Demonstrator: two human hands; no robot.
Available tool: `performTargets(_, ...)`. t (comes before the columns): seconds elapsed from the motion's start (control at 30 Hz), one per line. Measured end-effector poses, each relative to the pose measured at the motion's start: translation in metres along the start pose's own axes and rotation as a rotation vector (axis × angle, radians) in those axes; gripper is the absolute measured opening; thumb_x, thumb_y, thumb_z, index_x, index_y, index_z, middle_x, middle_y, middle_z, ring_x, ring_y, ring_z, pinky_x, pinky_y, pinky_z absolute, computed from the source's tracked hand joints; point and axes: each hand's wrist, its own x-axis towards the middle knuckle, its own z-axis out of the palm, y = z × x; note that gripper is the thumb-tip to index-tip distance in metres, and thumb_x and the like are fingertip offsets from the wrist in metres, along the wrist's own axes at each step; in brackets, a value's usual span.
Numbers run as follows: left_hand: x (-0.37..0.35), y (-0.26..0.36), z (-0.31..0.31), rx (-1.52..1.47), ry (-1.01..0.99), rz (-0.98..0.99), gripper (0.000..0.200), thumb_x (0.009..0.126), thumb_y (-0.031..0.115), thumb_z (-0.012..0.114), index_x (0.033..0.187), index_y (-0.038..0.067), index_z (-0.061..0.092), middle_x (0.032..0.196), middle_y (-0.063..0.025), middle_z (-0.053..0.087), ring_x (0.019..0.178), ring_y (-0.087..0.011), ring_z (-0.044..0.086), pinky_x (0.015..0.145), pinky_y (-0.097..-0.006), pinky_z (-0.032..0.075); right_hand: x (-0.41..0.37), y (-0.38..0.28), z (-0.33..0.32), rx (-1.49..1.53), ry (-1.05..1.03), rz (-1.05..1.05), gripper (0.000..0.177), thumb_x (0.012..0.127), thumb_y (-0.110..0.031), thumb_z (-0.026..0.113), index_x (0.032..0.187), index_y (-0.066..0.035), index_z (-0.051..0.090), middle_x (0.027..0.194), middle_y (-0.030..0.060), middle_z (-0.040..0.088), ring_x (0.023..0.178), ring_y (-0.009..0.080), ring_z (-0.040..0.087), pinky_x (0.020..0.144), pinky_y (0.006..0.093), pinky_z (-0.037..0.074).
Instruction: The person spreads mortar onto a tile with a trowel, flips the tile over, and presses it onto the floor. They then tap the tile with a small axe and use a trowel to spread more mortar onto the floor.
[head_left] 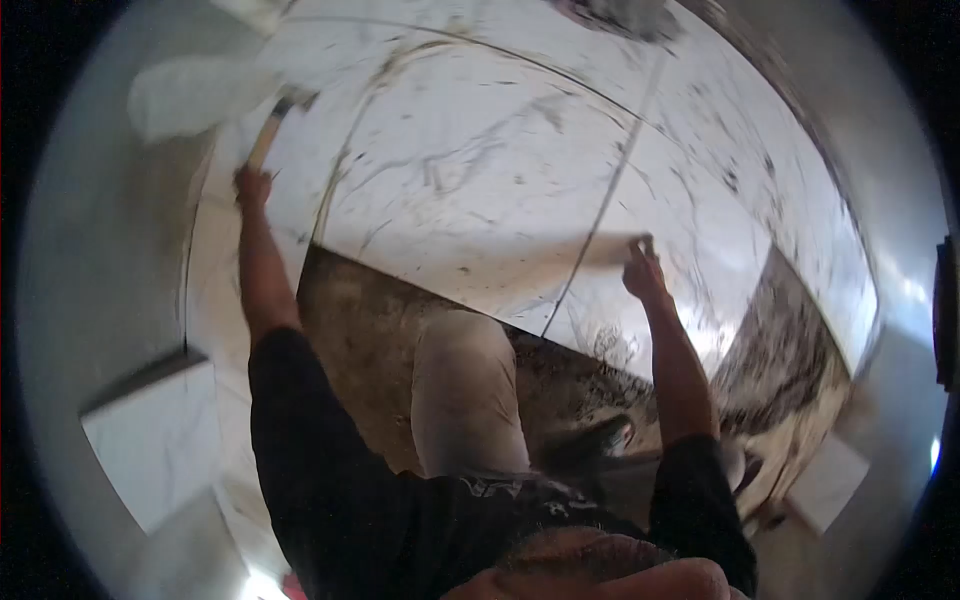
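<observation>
Currently, the left hand point(253, 186) clasps a hammer point(268, 135) — the right hand point(644, 271) over a tile point(703, 230), fingers too blurred to tell.

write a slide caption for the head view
Left hand grips a wooden-handled, dark-headed hammer; right hand extends over white, grey-veined floor tiles.

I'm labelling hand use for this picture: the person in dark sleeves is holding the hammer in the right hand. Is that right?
Not quite: the head view shows the hammer in the left hand, not the right hand. The sleeves are dark, as you say.
</observation>
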Motion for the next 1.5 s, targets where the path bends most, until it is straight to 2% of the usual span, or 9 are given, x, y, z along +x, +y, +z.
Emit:
performTargets(0.13, -0.011, 0.008, -0.001, 0.203, 0.054, 0.012, 0.060, 0.072, 0.023, 0.057, 0.124, -0.001, 0.039, 0.120, -0.0231, 0.046, 0.109, -0.0408, 0.046, 0.090, -0.0508, 0.040, 0.003, -0.002, 0.003, -0.061, 0.068, -0.007, 0.047, 0.070, 0.000, 0.042, 0.117, 0.004, 0.040, 0.124, 0.0282, 0.028, 0.099, 0.0503, 0.047, 0.088, 0.0605, 0.034)
performTargets(0.5, -0.008, 0.018, -0.005, 0.182, -0.006, -0.025, 0.060, 0.071, 0.021, 0.058, 0.119, -0.009, 0.038, 0.113, -0.0260, 0.050, 0.104, -0.0405, 0.050, 0.088, -0.0440, 0.042, -0.005, -0.003, -0.007, -0.060, -0.003, 0.078, 0.052, 0.073, 0.000, 0.039, 0.125, -0.007, 0.037, 0.136, 0.0255, 0.022, 0.091, 0.0550, 0.048, 0.078, 0.0554, 0.045)
performTargets(0.63, -0.005, 0.019, -0.013, 0.019, -0.030, -0.167, 0.063, 0.067, 0.024, 0.059, 0.116, -0.010, 0.039, 0.110, -0.0275, 0.052, 0.102, -0.0396, 0.053, 0.087, -0.0437, 0.043, -0.003, -0.008, -0.010, -0.082, -0.063, 0.154, 0.053, 0.074, 0.002, 0.037, 0.126, -0.007, 0.035, 0.138, 0.0212, 0.022, 0.101, 0.0532, 0.046, 0.090, 0.0536, 0.041)
performTargets(0.77, -0.023, 0.050, -0.032, 0.244, -0.255, -0.086, 0.064, 0.065, 0.032, 0.061, 0.110, -0.010, 0.044, 0.107, -0.0296, 0.054, 0.104, -0.0382, 0.053, 0.085, -0.0417, 0.044, -0.007, -0.007, -0.012, 0.002, 0.004, 0.094, 0.050, 0.074, 0.002, 0.037, 0.123, -0.006, 0.042, 0.136, 0.0205, 0.024, 0.109, 0.0475, 0.044, 0.096, 0.0538, 0.035)
performTargets(0.93, -0.035, 0.068, -0.030, -0.021, -0.069, 0.069, 0.059, 0.064, 0.041, 0.061, 0.093, -0.010, 0.056, 0.099, -0.0301, 0.058, 0.096, -0.0414, 0.056, 0.083, -0.0394, 0.044, -0.004, -0.009, -0.011, -0.018, -0.007, 0.148, 0.052, 0.073, 0.002, 0.036, 0.124, -0.006, 0.043, 0.135, 0.0148, 0.028, 0.104, 0.0463, 0.048, 0.093, 0.0514, 0.038)
performTargets(1.07, -0.027, 0.090, -0.045, -0.104, -0.202, -0.049, 0.055, 0.067, 0.036, 0.063, 0.097, -0.009, 0.055, 0.095, -0.0245, 0.060, 0.085, -0.0390, 0.058, 0.078, -0.0380, 0.045, -0.008, -0.012, -0.024, 0.054, -0.074, 0.167, 0.053, 0.072, 0.003, 0.036, 0.125, -0.006, 0.043, 0.132, 0.0123, 0.032, 0.101, 0.0473, 0.049, 0.089, 0.0491, 0.042)
performTargets(1.3, -0.175, 0.194, -0.127, -0.898, -0.323, -0.244, 0.025, 0.075, 0.026, 0.062, 0.083, 0.007, 0.048, 0.062, -0.0016, 0.041, 0.047, -0.0124, 0.042, 0.044, -0.0280, 0.036, -0.004, -0.005, -0.014, 0.053, -0.058, 0.214, 0.044, 0.078, -0.006, 0.042, 0.122, -0.012, 0.045, 0.131, 0.0076, 0.033, 0.107, 0.0421, 0.047, 0.090, 0.0451, 0.046)
performTargets(1.37, -0.217, 0.221, -0.153, -1.209, -0.354, -0.041, 0.024, 0.076, 0.022, 0.062, 0.088, 0.007, 0.047, 0.063, 0.0003, 0.043, 0.047, -0.0109, 0.041, 0.044, -0.0272, 0.035, 0.002, 0.001, -0.010, 0.004, -0.094, 0.192, 0.058, 0.072, -0.002, 0.038, 0.130, -0.008, 0.037, 0.140, 0.0190, 0.023, 0.114, 0.0469, 0.041, 0.098, 0.0468, 0.035)
performTargets(1.5, -0.308, 0.289, -0.206, -1.485, -0.600, 0.100, 0.016, 0.081, 0.014, 0.055, 0.094, 0.008, 0.049, 0.063, 0.0025, 0.042, 0.050, -0.0082, 0.040, 0.046, -0.0230, 0.036, 0.013, 0.032, -0.007, 0.111, -0.121, -0.006, 0.062, 0.081, -0.033, 0.053, 0.133, -0.007, 0.033, 0.137, 0.0220, 0.032, 0.125, 0.0328, 0.035, 0.103, 0.0390, 0.031)
